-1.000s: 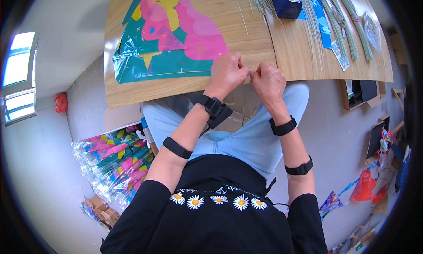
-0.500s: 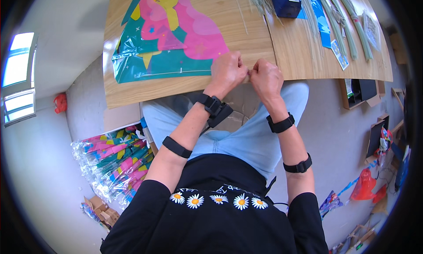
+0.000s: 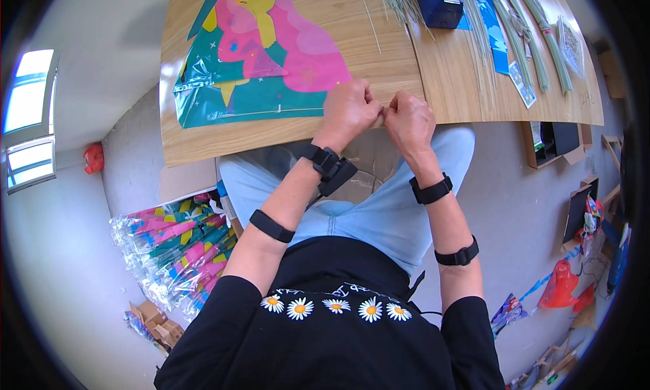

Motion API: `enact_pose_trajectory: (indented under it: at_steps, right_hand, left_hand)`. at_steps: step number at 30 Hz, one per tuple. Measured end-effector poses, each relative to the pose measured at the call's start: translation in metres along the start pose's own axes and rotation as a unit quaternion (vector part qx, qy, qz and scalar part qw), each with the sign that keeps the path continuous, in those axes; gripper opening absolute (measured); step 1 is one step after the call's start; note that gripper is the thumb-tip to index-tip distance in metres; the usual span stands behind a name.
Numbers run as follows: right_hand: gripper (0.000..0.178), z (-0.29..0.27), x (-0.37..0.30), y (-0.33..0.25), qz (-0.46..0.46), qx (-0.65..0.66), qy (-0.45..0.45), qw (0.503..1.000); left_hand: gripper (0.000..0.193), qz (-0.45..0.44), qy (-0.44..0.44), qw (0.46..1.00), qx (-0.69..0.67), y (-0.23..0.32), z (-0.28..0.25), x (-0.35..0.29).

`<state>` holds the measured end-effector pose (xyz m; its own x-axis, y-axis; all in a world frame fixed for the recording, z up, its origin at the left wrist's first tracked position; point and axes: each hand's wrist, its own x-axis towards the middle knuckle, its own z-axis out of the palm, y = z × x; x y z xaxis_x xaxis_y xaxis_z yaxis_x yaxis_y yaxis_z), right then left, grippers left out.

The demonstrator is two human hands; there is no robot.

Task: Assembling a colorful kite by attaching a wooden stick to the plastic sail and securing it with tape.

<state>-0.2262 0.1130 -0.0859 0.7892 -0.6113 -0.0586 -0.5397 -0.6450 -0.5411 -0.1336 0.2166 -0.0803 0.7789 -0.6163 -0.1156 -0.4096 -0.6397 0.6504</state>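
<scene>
A thin, glossy sheet (image 3: 313,61) printed in pink, teal and yellow lies at the left of the wooden table, like a kite's skin. Along its near edge runs a slim pale rod (image 3: 237,113). My left hand (image 3: 350,112) is closed in a pinch over the sheet's near right corner. Beside it, just past that corner, my right hand (image 3: 410,121) is also pinched, its fingertips almost meeting the left ones. Whatever lies between the fingertips is too small and hidden to name.
Bundles of thin pale rods (image 3: 535,48), a dark blue box (image 3: 439,7) and a small clear bag (image 3: 571,48) lie on the table's right half (image 3: 467,99). Many folded colourful sheets in clear plastic (image 3: 183,248) are piled at lower left. Open cartons (image 3: 555,146) stand at right.
Both hands keep nearly the same place and pinch; the fingertips shift only very slightly. The sheet and rods stay put.
</scene>
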Motion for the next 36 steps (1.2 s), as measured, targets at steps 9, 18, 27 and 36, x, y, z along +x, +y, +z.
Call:
enact_pose_trajectory:
  at_steps: [9, 18, 27, 36]
  right_hand:
    - [0.011, 0.000, 0.001, 0.000, 0.007, -0.002, 0.000, 1.000]
    - [0.010, 0.000, 0.000, 0.001, 0.004, 0.004, 0.005, 1.000]
    - [0.008, 0.003, 0.000, 0.000, 0.010, 0.010, 0.022, 1.000]
    - [0.008, 0.008, 0.000, 0.003, 0.009, 0.006, 0.037, 0.999]
  left_hand:
    - [0.009, 0.015, 0.025, 1.000, -0.004, -0.004, 0.003, 0.003]
    - [0.011, 0.000, -0.032, 0.985, -0.168, -0.014, -0.007, 0.005]
    - [0.011, 0.027, -0.013, 0.994, -0.103, -0.002, -0.013, -0.015]
    - [0.010, 0.079, 0.072, 0.994, -0.006, 0.015, 0.007, -0.017]
